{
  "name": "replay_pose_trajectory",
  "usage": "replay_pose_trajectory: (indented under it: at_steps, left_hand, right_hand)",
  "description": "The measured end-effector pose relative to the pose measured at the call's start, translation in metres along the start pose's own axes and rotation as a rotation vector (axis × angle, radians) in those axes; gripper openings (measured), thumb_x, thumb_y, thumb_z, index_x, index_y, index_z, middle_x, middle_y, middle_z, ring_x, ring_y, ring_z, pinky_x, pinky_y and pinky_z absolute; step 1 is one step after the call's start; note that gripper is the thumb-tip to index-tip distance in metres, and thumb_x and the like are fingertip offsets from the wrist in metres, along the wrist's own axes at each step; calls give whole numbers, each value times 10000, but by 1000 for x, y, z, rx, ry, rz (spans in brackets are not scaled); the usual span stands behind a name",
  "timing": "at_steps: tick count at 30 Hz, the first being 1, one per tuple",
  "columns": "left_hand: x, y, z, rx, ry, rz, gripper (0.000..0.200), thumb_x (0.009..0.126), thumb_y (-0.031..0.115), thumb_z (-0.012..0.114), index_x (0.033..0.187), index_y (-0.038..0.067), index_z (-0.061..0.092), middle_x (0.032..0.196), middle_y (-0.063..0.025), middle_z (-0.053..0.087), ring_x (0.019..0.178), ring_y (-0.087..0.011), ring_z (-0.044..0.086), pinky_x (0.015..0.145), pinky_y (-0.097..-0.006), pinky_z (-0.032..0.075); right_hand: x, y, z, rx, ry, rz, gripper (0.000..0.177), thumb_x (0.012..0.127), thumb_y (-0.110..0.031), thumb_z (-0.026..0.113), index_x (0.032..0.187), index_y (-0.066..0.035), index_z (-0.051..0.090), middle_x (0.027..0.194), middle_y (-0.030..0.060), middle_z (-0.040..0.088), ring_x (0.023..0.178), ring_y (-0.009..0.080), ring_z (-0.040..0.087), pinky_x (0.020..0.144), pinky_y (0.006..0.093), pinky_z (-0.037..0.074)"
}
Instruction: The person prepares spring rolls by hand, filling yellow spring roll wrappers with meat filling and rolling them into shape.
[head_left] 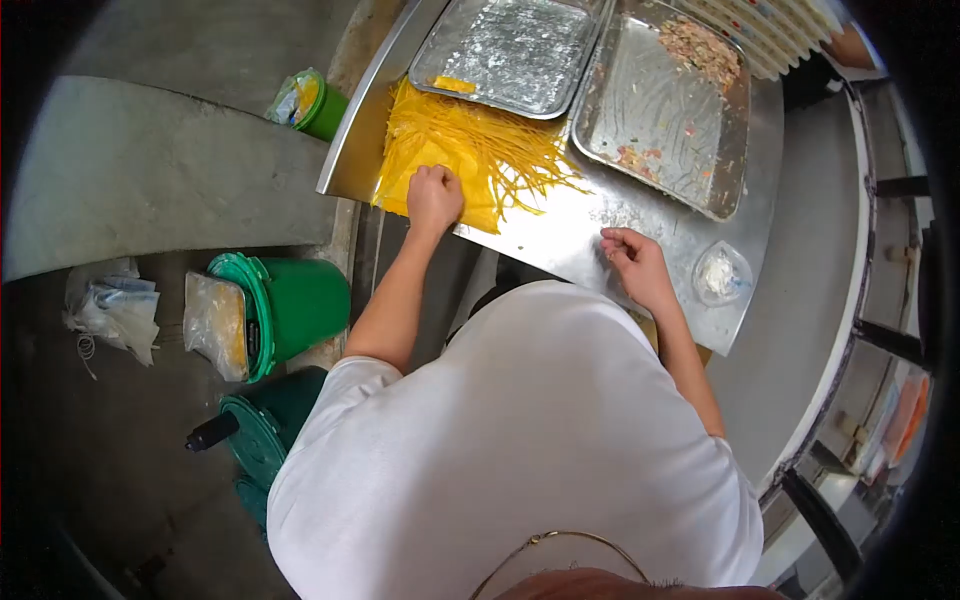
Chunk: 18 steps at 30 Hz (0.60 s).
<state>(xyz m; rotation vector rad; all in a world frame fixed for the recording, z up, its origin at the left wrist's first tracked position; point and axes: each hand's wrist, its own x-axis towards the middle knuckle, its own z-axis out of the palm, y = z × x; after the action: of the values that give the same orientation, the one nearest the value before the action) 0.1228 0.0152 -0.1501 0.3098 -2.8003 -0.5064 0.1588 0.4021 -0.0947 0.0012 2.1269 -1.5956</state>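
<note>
My left hand (435, 198) is closed and rests on a yellow sheet (475, 190) at the front edge of the metal table; its curled fingers hide whatever is in them. Many thin yellow strips (510, 145) fan out beside and above that sheet. Over the bare metal to the right, my right hand (638, 265) has its fingers bent, thumb and fingertips close together; anything between them is too small to name. A small clear bowl of white powder (720, 272) stands to its right.
A floury metal tray (515, 45) and a tray with chopped filling (650, 110) occupy the back of the metal table (560, 225). White corrugated trays (765, 30) stand near another person's arm (850, 47). Green buckets (305, 300) and a green bin (325, 110) are at the left.
</note>
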Motion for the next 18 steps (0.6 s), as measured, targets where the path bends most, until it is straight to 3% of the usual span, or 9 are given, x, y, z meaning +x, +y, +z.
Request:
replay_pose_trajectory:
  at_steps: [4,6,7,9,13,15,16,17,18]
  left_hand:
    - [8,-21,8,-184,70,-218,222,934,236,715,1002,25,723,890,-179,723,842,-364,688,809,-475,554]
    - [6,-37,4,-466,390,-387,183,986,192,668,971,14,709,846,-114,704,767,-261,666,747,-400,537]
    - [7,-42,-5,-457,386,-392,183,986,192,668,971,14,709,846,-114,704,767,-261,666,747,-400,537]
    - [9,-45,-25,-1218,313,-607,172,1008,154,679,948,-6,689,832,-67,679,757,-181,626,709,-360,512]
    - [3,31,-59,-1039,220,-711,174,1002,145,713,976,-27,704,875,-78,714,795,-180,654,732,-362,534]
    - [1,65,-42,-666,137,-248,224,968,185,764,1031,-26,727,960,-132,752,846,-232,701,781,-362,556]
    - [-2,82,-25,-503,45,-130,229,930,163,773,1065,-19,746,1065,-192,764,953,-318,738,867,-392,571]
    - [-14,123,-22,-481,44,113,195,882,95,732,1050,-2,756,1061,-219,739,970,-406,713,889,-454,569]
    - [-24,136,0,-303,-17,379,224,824,30,676,1024,31,779,1010,-216,718,986,-413,680,905,-491,553]
  right_hand:
    - [-11,9,-21,48,43,-81,312,984,14,609,1275,50,716,1096,114,773,1001,146,708,899,286,568]
    - [-19,14,-30,59,46,-96,313,982,16,610,1274,49,716,1095,115,773,1005,151,712,900,285,568]
    - [-23,17,-34,64,45,-77,314,980,14,611,1274,48,716,1087,111,775,999,151,713,899,287,570]
    - [-27,32,-39,55,51,-80,300,986,-6,625,1266,41,722,1049,100,779,960,146,711,883,290,570]
    - [-31,42,-48,-6,54,-86,267,1003,-58,659,1241,37,734,1001,88,775,898,123,691,837,287,558]
    - [-34,36,-51,3,101,-115,269,1005,-66,661,1241,39,732,1000,91,775,888,123,686,830,288,557]
    - [-36,29,-53,11,138,-153,271,1006,-74,662,1241,41,731,999,95,776,877,123,681,823,290,556]
    - [-39,19,-56,-15,153,-137,276,1009,-85,659,1244,42,728,1016,113,779,891,139,692,829,299,557]
    - [-41,13,-57,-26,174,-134,276,1009,-85,659,1244,42,728,1016,113,779,891,139,692,829,299,557]
